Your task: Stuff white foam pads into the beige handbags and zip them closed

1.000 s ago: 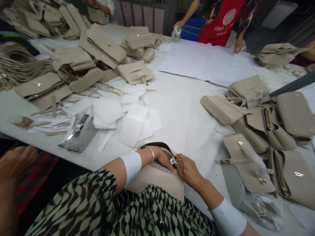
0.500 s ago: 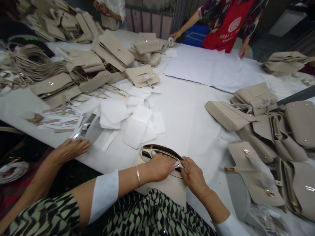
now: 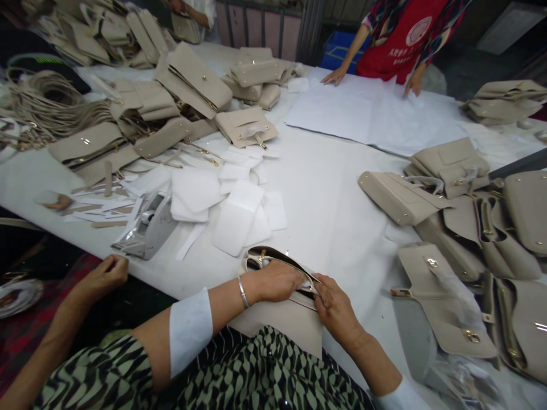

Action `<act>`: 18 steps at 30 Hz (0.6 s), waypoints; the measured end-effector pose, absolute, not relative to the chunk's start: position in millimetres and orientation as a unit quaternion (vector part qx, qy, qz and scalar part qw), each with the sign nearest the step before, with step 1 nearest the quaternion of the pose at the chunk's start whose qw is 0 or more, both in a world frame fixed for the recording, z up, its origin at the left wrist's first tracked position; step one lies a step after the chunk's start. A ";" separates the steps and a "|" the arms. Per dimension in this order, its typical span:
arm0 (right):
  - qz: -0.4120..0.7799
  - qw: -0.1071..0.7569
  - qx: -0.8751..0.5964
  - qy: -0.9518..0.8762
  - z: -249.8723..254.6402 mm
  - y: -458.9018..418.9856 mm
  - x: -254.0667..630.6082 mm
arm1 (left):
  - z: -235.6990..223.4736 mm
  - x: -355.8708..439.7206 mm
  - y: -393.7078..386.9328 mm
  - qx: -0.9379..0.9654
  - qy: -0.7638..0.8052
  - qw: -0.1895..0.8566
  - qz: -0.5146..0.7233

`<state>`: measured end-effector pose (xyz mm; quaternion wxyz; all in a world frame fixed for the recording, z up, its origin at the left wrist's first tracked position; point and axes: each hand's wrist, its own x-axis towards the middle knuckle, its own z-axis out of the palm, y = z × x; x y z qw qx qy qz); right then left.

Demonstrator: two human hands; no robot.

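Observation:
A beige handbag (image 3: 277,327) lies at the table's front edge, close to my body, its zipped mouth open. My left hand (image 3: 280,281) reaches into the mouth from the left, so its fingers are mostly hidden inside. Something white shows in the opening beside them. At the bag's right end, my right hand (image 3: 335,304) grips the rim, thumb and fingers closed on the edge. White foam sheets (image 3: 239,219) lie on the table just beyond the bag.
A tape dispenser (image 3: 147,222) stands left, near a neighbour's closed hand (image 3: 109,272). Piled beige bags lie at back left (image 3: 194,80) and right (image 3: 465,228). Across the table, a person in a red apron (image 3: 397,45) touches white paper sheets (image 3: 367,114).
The neighbour's hand at left has moved away from the tape dispenser. The aproned person's hand has shifted onto the paper. My hands stay at the bag, the left slightly deeper.

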<state>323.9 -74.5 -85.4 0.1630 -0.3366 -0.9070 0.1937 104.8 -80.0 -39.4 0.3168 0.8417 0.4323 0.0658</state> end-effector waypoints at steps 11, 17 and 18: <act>0.233 0.200 -0.321 -0.896 -82.9 -79.3 326.0 | -61.3 126.3 -79.4 0.882 0.413 0.220 0.052; 0.219 0.191 -0.354 -0.889 -82.6 -76.5 333.7 | -65.2 127.7 -80.6 0.881 0.424 0.194 0.082; 0.223 0.184 -0.359 -0.887 -83.4 -75.8 335.1 | -66.3 128.4 -81.7 0.882 0.421 0.191 0.089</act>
